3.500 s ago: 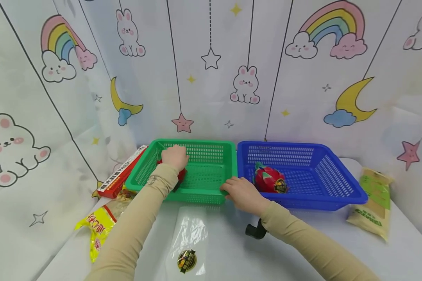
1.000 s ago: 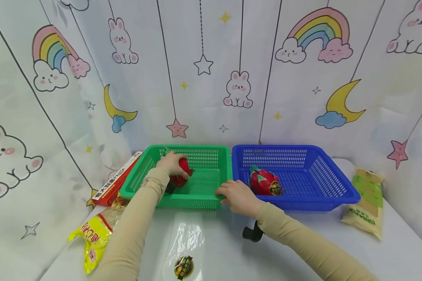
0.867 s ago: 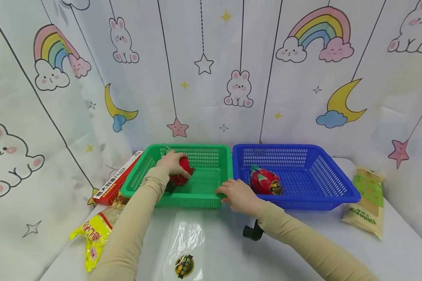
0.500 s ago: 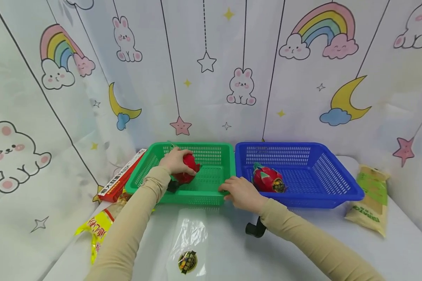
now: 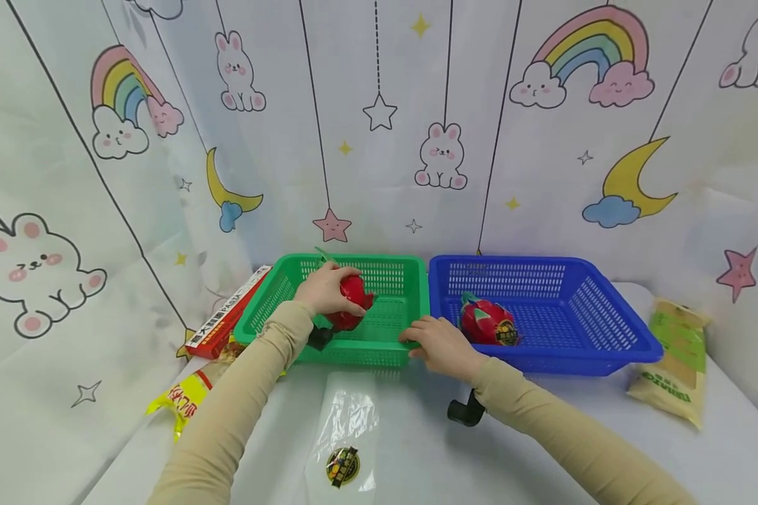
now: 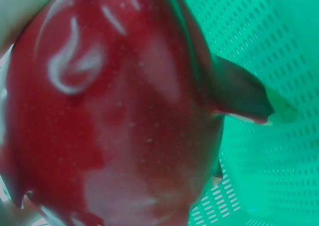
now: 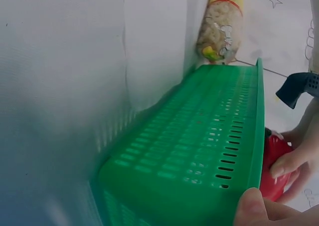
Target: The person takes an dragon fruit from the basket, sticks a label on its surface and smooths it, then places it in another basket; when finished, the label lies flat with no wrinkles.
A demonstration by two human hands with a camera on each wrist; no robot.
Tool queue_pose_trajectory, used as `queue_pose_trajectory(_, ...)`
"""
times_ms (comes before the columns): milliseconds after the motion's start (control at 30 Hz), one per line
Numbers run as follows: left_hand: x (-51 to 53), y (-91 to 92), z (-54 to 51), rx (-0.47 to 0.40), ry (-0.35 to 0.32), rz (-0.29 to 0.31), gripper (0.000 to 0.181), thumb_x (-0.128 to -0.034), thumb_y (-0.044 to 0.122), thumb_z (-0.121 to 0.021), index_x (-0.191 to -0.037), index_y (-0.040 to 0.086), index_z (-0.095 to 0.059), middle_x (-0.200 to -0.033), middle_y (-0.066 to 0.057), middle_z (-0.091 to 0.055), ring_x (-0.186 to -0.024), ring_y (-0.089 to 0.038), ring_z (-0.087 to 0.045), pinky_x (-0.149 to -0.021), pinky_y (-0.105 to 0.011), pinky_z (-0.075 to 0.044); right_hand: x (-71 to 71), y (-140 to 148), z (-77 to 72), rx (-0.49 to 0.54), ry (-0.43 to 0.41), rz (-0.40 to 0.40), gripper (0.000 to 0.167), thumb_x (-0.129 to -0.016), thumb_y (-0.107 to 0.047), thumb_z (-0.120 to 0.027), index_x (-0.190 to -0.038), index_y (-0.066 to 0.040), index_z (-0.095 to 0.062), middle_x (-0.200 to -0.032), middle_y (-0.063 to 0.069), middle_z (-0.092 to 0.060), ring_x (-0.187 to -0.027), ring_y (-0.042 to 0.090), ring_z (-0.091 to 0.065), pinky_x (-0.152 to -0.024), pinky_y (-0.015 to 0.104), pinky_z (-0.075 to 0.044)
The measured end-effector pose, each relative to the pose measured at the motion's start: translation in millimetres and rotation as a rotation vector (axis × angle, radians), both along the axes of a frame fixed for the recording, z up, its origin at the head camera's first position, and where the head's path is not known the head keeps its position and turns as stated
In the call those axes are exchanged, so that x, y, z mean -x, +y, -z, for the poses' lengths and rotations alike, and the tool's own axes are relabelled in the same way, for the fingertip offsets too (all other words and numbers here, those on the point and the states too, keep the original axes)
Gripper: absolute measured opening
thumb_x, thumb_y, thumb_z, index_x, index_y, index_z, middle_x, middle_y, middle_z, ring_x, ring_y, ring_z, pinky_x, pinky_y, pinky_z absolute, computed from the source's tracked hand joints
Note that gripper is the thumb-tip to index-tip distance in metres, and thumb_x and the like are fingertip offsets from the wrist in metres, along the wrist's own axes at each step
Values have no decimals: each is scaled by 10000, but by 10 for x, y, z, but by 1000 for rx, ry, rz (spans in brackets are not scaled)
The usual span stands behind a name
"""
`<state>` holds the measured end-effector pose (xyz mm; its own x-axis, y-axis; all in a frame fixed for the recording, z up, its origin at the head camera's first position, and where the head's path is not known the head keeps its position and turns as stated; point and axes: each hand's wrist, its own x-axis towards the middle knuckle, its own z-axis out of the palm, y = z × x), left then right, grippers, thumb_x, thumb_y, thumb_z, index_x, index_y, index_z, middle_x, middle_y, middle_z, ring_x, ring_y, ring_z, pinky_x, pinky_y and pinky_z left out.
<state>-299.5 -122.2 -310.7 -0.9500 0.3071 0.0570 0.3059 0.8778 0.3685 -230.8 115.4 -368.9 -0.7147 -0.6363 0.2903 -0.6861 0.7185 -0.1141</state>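
My left hand (image 5: 330, 289) holds a red dragon fruit (image 5: 347, 321) from its left side, thumb and fingers spread around it. The fruit is tilted above the floor of the green basket (image 5: 366, 346) and fills much of the left wrist view, its glossy skin (image 6: 114, 106) close to the camera. With fingers curled over the rim, my right hand (image 5: 443, 347) grips the basket's near right corner; the right wrist view shows a thumb (image 7: 250, 206) against that edge. A second dragon fruit (image 5: 483, 321), bearing a dark round label, lies in the blue basket (image 5: 556, 365).
A flat clear plastic bag (image 5: 347, 421) with a black-and-gold sticker lies in front of the baskets. To the left are a red-and-white box (image 5: 227, 312) and a yellow food bag (image 5: 186, 400). A green-and-beige packet (image 5: 672, 361) lies right of the blue basket.
My left hand has raised the dragon fruit slightly and shifted it rightward, so more of the fruit shows. My right hand stays at the basket's corner.
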Motion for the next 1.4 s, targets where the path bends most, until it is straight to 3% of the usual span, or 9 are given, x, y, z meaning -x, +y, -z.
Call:
queue_pose_trajectory(233, -115, 58, -15, -19, 40, -1, 720, -664, 434, -767, -1315, 290, -496, -1335, -100, -418, -1097, -339, -471, -755, -429, -528, 13, 12, 31, 16, 12, -4, 231, -793, -133, -715, -1021, -145, -682, -947, -12, -663, -900, 179, -559, -733, 327, -460)
queue_pose_trajectory(533, -241, 158, -41, -15, 58, 66, 712, -651, 438, -781, -1296, 303, -511, -1334, -88, -420, -1115, -326, -456, -724, -403, -536, -7, 24, 53, 24, 29, -10, 217, -800, -144, -709, -1015, -134, -683, -946, -9, -664, -894, 173, -554, -741, 325, -465)
queue_pose_trajectory(933, -438, 204, -223, -1, 100, 100, 703, -638, 417, -795, -1278, 301, -526, -1331, -54, -416, -1111, -329, -446, -724, -413, -537, 10, 48, 80, 56, 63, -28, 211, -792, -129, -715, -1001, -133, -686, -942, -9, -666, -893, 172, -559, -757, 338, -471)
queue_pose_trajectory(1200, -559, 219, -280, 25, 145, 119, 720, -616, 420, -807, -1271, 326, -523, -1323, -38, -422, -1105, -324, -446, -713, -393, -545, 1, 56, 88, 56, 82, -47, 207, -798, -128, -708, -1004, -118, -683, -937, 1, -665, -882, 173, -563, -762, 345, -477)
queue_pose_trajectory(1400, -670, 260, -310, 24, 135, 136, 686, -632, 428, -792, -1259, 338, -530, -1302, -29, -431, -1096, -314, -447, -696, -361, -543, 14, 85, 78, 89, 56, -68, 211, -807, -143, -700, -1013, -100, -684, -946, 13, -666, -893, 176, -575, -785, 350, -492)
